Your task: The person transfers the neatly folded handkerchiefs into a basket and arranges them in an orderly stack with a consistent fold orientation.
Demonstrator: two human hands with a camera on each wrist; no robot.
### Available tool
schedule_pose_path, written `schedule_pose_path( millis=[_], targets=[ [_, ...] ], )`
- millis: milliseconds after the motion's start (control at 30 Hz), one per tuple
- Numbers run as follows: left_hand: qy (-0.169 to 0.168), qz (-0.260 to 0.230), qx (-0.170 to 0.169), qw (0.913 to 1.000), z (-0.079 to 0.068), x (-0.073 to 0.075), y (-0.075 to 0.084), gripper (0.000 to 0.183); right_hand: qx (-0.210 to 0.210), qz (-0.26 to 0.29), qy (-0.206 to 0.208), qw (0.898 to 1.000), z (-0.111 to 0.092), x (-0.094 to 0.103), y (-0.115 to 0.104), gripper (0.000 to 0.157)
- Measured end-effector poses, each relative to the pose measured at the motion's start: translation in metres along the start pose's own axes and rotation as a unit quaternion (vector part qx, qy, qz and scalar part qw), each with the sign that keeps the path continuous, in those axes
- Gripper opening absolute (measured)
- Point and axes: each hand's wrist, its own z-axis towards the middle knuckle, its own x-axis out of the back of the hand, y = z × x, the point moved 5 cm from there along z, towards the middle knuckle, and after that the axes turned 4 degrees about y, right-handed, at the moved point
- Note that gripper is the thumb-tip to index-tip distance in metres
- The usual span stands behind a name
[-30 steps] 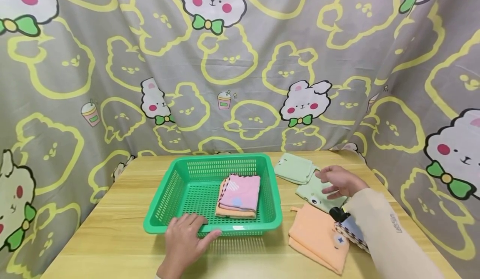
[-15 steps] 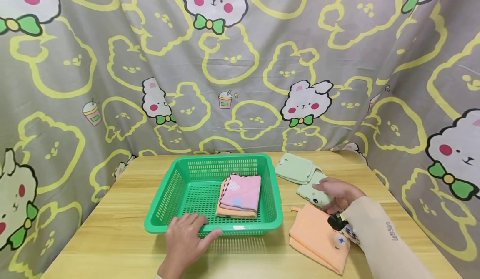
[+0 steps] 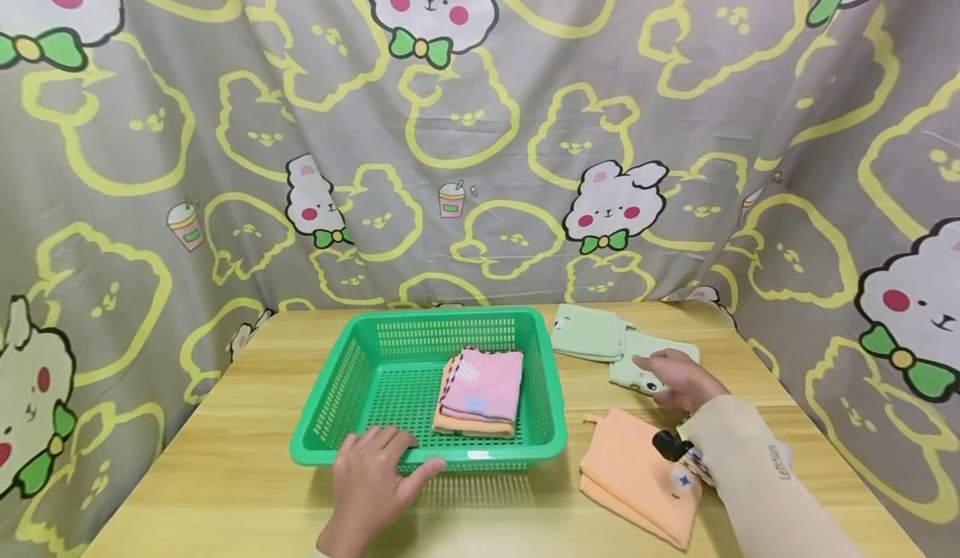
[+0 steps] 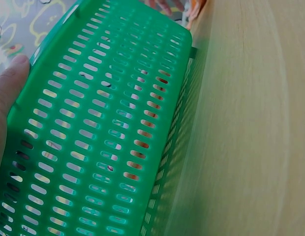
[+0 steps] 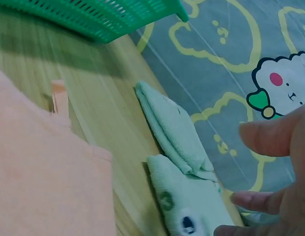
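Note:
A green plastic basket (image 3: pixel 426 458) with slotted walls sits on the table, a pink folded towel (image 3: pixel 487 383) lying on an orange one (image 3: pixel 472 428) inside it. My left hand (image 3: pixel 371 479) grips the basket's near rim, fingers over the edge and thumb outside. My right hand (image 3: pixel 681 379) hovers open over a pale green folded towel (image 3: pixel 633 370) with a dark-eyed face print. In the right wrist view, its fingers (image 5: pixel 270 140) are spread above that towel. Another green towel (image 3: pixel 588 331) lies against it, farther back.
An orange folded towel (image 3: pixel 637 479) with a hanging loop lies below the right hand. Partly hidden by the right sleeve (image 3: pixel 757 475) is a checked-edge cloth (image 3: pixel 696 463). A grey cartoon-print curtain (image 3: pixel 480 166) stands behind the wooden table (image 3: pixel 225 458).
The face-print green towel has shifted away from the orange towel and turned straighter; the green towel behind it turned slightly. My right hand moved with it. The left hand stays on the rim.

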Motion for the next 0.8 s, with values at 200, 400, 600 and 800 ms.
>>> schedule_pose_path(
  millis=[200, 400, 600, 800],
  targets=[
    [-0.002, 0.004, 0.001, 1.0000, 0.003, 0.001, 0.001, 0.063, 0.009, 0.032, 0.008, 0.999, 0.001, 0.003, 0.001, 0.089],
    [-0.005, 0.009, 0.007, 0.9999, 0.003, 0.002, 0.001, 0.065, 0.005, 0.063, 0.018, 0.998, 0.004, 0.002, 0.002, 0.085],
    [-0.011, 0.005, 0.006, 0.9999, 0.002, 0.000, 0.000, 0.063, 0.024, 0.063, 0.088, 0.994, 0.006, 0.010, 0.005, 0.066],
    [-0.010, 0.001, 0.007, 0.9999, 0.001, -0.001, -0.001, 0.062, 0.033, 0.062, 0.184, 0.980, 0.003, 0.020, 0.012, 0.044]
  ],
)
